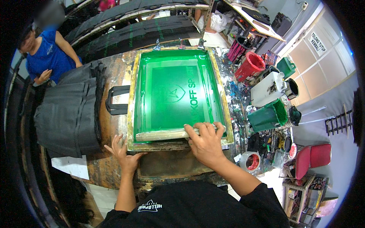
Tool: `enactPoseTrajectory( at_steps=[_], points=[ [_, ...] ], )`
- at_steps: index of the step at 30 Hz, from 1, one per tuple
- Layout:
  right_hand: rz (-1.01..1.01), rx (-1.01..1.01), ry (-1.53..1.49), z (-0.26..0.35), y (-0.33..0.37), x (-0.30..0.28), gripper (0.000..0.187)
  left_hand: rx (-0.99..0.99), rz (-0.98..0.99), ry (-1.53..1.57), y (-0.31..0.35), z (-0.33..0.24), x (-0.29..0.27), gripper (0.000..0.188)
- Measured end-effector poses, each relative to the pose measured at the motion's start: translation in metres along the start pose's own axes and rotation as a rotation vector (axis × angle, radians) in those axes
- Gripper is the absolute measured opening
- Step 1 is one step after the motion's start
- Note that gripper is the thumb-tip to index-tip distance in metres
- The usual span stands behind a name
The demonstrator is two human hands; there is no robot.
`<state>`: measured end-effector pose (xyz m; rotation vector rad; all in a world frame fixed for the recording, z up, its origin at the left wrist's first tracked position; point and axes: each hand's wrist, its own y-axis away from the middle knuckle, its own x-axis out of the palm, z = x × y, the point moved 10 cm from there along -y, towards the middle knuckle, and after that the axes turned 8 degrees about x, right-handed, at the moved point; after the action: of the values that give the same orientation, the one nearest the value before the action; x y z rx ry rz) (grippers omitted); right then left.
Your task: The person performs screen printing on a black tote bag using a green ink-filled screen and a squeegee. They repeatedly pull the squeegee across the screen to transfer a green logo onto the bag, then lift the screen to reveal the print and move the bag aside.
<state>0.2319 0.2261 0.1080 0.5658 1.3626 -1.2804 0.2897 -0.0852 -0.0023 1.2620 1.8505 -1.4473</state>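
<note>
A silk-screen frame [132, 91] with a wooden, ink-stained border lies on the table before me, its mesh coated in wet green ink. The wooden squeegee [161, 134] rests across the near end of the mesh. My right hand [206, 143] is closed over the right part of its handle. Beside the near left corner of the frame is my left hand [123, 156], fingers spread and holding nothing; whether its thumb touches the frame, I cannot tell. Black bag handles [109, 100] stick out from under the frame's left side. Clamps [157, 45] stand along its far edge.
At the left, a stack of black fabric bags [70, 110] covers the table. A person in a blue top [53, 53] stands beyond it. Along the right are a red bucket [249, 67], a green ink container [266, 117], a white jerrycan [268, 89] and a tape roll [250, 162].
</note>
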Motion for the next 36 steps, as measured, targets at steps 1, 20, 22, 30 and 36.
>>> enactPoseTrajectory(
  at_steps=[1,20,22,30,36],
  points=[
    [-0.021,-0.009,-0.005,0.002,-0.004,-0.009,0.047,-0.043,0.0,0.043,0.0,0.006,0.0,0.093],
    [-0.585,-0.223,0.108,0.018,-0.199,-0.194,0.051,-0.041,-0.173,0.095,-0.15,-0.038,-0.04,0.097],
    [-0.568,-0.212,0.105,0.018,-0.206,-0.196,0.053,-0.208,0.073,-0.07,-0.091,0.001,0.015,0.097],
    [-0.218,-0.044,0.177,0.015,-0.242,-0.203,0.061,-0.411,0.267,-0.001,-0.067,0.012,0.05,0.045],
    [-0.566,-0.175,0.156,0.015,-0.218,-0.199,0.054,-0.299,-0.068,0.363,-0.087,0.025,0.038,0.044]
  ],
)
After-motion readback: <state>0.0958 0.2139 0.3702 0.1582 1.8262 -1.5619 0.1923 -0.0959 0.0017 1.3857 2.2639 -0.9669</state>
